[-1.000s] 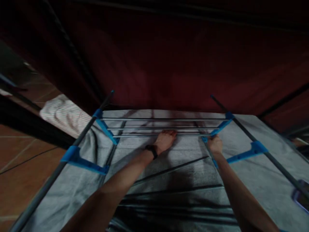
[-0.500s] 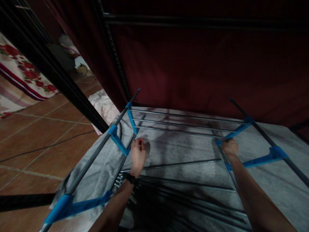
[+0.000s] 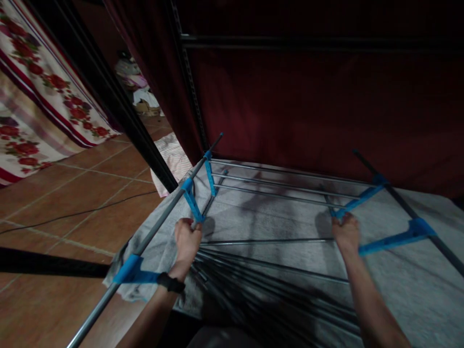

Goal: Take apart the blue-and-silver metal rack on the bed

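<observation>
My left hand [image 3: 187, 241], a dark band on its wrist, is closed around the lower grey pole of the left side frame, just below a blue plastic bracket [image 3: 193, 200]. On the other side my right hand [image 3: 347, 234] grips the lower pole of the right side frame, close to a blue bracket [image 3: 358, 200]. Most of both gripped poles is hidden by my hands and arms. Three thin metal rods [image 3: 275, 180] run across between the far brackets of the two frames. Nearer to me, a single rod [image 3: 268, 241] lies crosswise between my hands.
Several loose metal rods [image 3: 253, 280] lie fanned out in front of me on a grey cloth [image 3: 286, 217]. A dark red curtain [image 3: 308, 106] and black metal posts [image 3: 119, 111] stand behind and to the left. A cable [image 3: 90, 210] crosses the tiled floor.
My left hand has come down and left onto the lower pole and closed on it. My right hand stays at its pole. The view has shifted left.
</observation>
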### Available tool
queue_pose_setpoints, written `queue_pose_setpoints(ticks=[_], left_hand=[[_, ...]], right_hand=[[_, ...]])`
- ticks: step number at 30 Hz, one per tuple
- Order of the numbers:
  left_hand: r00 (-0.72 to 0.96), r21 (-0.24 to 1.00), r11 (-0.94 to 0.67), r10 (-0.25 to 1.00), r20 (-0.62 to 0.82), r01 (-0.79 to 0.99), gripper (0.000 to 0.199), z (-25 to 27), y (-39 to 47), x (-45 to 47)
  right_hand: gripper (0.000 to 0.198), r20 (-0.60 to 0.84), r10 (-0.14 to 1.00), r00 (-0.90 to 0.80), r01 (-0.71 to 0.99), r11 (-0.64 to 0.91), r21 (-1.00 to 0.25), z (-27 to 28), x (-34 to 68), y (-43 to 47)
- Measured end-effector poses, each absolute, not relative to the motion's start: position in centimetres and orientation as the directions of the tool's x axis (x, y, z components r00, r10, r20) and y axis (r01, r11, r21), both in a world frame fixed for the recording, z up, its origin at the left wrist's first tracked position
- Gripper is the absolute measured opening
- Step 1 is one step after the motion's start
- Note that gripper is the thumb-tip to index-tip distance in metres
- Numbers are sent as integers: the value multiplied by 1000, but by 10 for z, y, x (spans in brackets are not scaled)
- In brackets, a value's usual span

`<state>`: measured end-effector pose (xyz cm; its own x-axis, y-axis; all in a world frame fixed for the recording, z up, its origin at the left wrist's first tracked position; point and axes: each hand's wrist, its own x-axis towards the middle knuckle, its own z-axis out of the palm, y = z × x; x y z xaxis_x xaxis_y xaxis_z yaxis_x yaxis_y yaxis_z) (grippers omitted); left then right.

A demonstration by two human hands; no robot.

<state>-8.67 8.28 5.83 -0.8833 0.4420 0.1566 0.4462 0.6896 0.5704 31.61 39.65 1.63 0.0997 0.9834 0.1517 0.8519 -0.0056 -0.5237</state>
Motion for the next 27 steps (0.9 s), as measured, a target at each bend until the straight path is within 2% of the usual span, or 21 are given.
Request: queue_pose_setpoints(ticks=[2,4,5,7,10,12,14,17,20,23,27], left_hand=[[-886,615,647,413,213,450,32,59,86,-93],[-877,688,584,450,168,431,31,60,94,-98],[-872,719,563,473,123,407,26,60,100,-101],[-869,752,556,494,43,353,18,62,110,-106],[-870,751,564,492,28,344,22,65,118,-109],[-870,736,579,492,28,351,25,70,120,-108],[-867,716,593,497,32,367,29,77,121,-106],[-853,695,600,521,35,395,32,85,126,-105],[-843,694,603,537,12,394,31,88,133,-107],[-841,701,609,541,-24,371,30,87,139,-113],[-831,715,598,555,-43,362,26,85,144,-122]], right_hand=[[48,274,945,-179,766,308,-564,4,298,356],[41,316,819,-479,604,568,-559,-10,279,316],[39,305,747,-591,543,648,-534,-16,269,298],[36,265,649,-713,504,737,-449,-26,256,269],[32,211,606,-767,533,785,-316,-29,249,247],[28,170,583,-794,526,800,-288,-25,252,240],[25,114,555,-824,501,808,-310,-17,256,234],[27,4,514,-857,469,784,-407,-6,263,218],[29,-69,535,-842,497,719,-486,-4,273,196],[31,-46,585,-810,523,685,-508,-6,277,177],[43,12,618,-786,539,694,-477,-1,258,160]])
